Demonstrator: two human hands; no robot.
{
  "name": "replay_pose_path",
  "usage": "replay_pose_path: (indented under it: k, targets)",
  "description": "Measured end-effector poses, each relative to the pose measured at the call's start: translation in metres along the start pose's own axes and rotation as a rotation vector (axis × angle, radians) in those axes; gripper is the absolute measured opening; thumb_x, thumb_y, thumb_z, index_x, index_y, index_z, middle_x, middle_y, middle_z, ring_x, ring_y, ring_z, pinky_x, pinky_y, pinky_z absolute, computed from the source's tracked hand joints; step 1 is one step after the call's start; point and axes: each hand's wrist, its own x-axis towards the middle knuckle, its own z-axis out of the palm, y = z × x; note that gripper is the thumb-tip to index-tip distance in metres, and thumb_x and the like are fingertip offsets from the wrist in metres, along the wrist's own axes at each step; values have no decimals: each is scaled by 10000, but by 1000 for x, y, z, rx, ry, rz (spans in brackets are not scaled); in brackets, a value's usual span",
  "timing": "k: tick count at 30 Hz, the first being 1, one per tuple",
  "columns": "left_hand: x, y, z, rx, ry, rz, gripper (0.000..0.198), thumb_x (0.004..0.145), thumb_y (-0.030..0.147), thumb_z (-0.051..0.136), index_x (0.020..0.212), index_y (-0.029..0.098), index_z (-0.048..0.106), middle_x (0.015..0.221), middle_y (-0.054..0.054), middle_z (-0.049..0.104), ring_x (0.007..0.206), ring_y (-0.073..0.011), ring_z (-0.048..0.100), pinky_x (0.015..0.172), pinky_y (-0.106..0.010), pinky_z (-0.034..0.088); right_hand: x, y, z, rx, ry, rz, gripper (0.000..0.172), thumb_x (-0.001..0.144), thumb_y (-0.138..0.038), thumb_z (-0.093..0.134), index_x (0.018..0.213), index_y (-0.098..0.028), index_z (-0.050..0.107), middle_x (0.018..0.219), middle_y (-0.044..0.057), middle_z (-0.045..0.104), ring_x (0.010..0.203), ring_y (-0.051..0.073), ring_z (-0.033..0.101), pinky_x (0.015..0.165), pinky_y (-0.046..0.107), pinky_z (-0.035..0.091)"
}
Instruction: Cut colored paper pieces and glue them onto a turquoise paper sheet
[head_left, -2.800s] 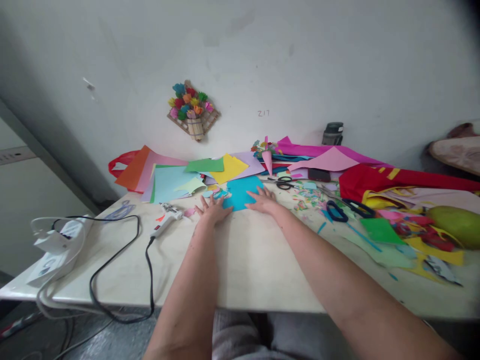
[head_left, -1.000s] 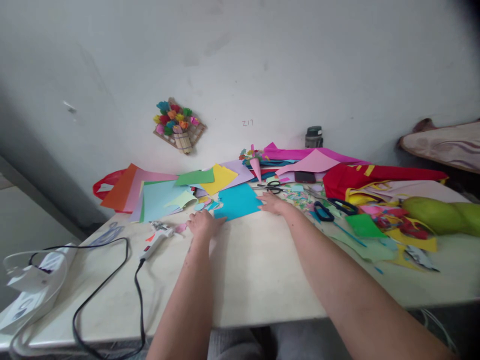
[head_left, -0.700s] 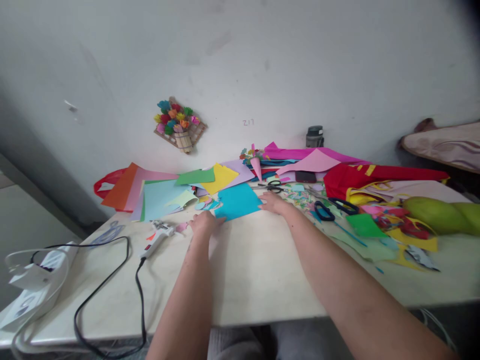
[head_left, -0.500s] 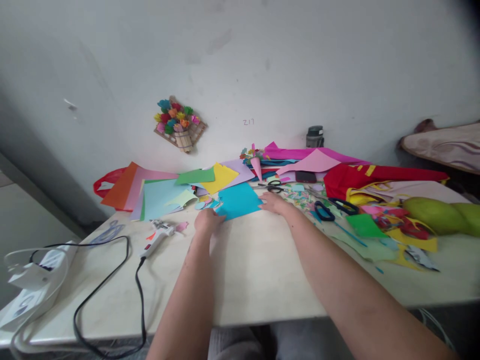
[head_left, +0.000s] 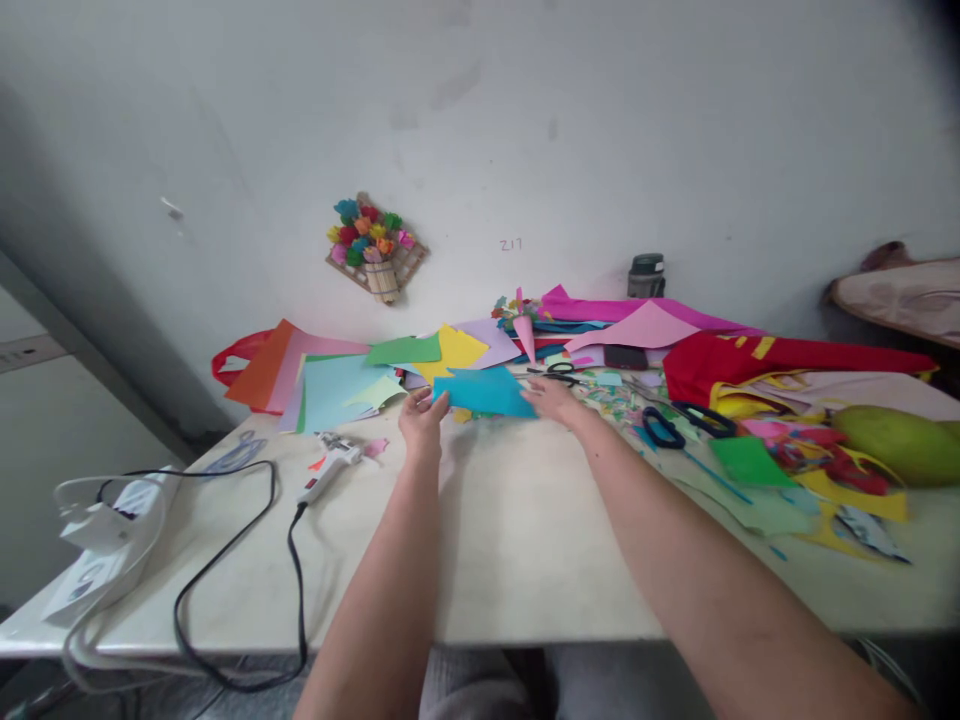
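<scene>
A blue sheet of paper (head_left: 484, 391) is raised slightly off the table (head_left: 510, 540) between both hands. My left hand (head_left: 422, 419) pinches its left edge, fingers closed on it. My right hand (head_left: 553, 400) grips the right edge of the same sheet. Small paper scraps lie under and around the sheet.
Stacked coloured sheets (head_left: 330, 375) lie at the back left. A glue gun (head_left: 331, 467) with a black cable (head_left: 225, 545) lies left of my left hand. Scissors (head_left: 679, 425), a red bag (head_left: 750, 365), cuttings and a green fruit (head_left: 896, 445) crowd the right. A paper-flower ornament (head_left: 375, 245) hangs on the wall.
The blue sheet lay flat under both open hands; my hands have closed on its edges and lifted it a little off the table.
</scene>
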Motion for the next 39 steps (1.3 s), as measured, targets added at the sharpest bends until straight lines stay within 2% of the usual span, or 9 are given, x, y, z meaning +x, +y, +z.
replay_pose_path:
  k: [4,8,11,14,18,21,25,32,39]
  targets:
    - [0,5,-1,-276,-20,-76,341,517,166,758,773,142,532,619,21,618,560,-94,607,734,-290,505,-7,-18,1,386,112,172,431,722,-438,599,1063,-175,590,1017,90,644,881,213,619,777,371,488]
    - [2,6,-3,-386,-48,-104,305,532,159,752,733,154,523,591,35,615,551,-94,610,756,-309,501,-20,-35,-2,813,-81,344,374,756,-469,569,939,-142,573,746,92,660,659,190,640,650,359,526]
    - [3,8,-3,-378,-55,-125,298,531,159,750,711,163,512,598,41,624,549,-93,611,745,-306,504,-25,-42,-3,1055,-268,381,356,824,-477,470,882,-135,550,735,111,659,707,201,650,644,357,535]
    - [3,11,-3,-360,-94,-158,292,528,161,752,703,167,519,620,33,642,540,-88,606,722,-290,507,-25,-46,-2,1209,-300,353,325,839,-460,454,896,-150,535,769,85,664,738,192,646,659,364,541]
    - [5,13,-6,-318,-116,-168,260,553,180,749,703,171,538,637,26,645,578,-97,616,727,-287,507,-24,-52,1,1232,-276,332,160,832,-297,514,891,-152,546,743,43,659,699,160,632,653,328,542]
    - [6,12,-7,-321,-87,-192,203,606,194,722,706,169,547,652,13,647,622,-108,628,748,-292,505,-26,-57,8,1194,-194,264,155,801,-256,551,924,-161,560,815,46,671,743,166,632,670,335,538]
    - [3,9,-3,-320,-139,-293,141,669,207,679,699,161,550,671,0,646,630,-111,629,735,-286,509,-28,-63,22,1089,-70,154,231,755,-330,608,926,-178,580,864,49,682,805,175,632,729,328,523]
    - [-9,1,6,-262,-251,-340,287,629,240,723,610,163,448,519,46,541,498,-95,577,658,-290,523,-27,-55,44,925,28,-54,400,711,-528,579,920,-189,613,895,36,685,911,189,605,846,360,472]
    - [-6,-5,1,-224,-290,-298,268,586,274,744,684,147,530,623,-6,623,533,-112,595,655,-302,528,-25,-51,51,984,56,-17,457,704,-550,568,984,-190,591,1032,64,656,960,192,596,825,342,485]
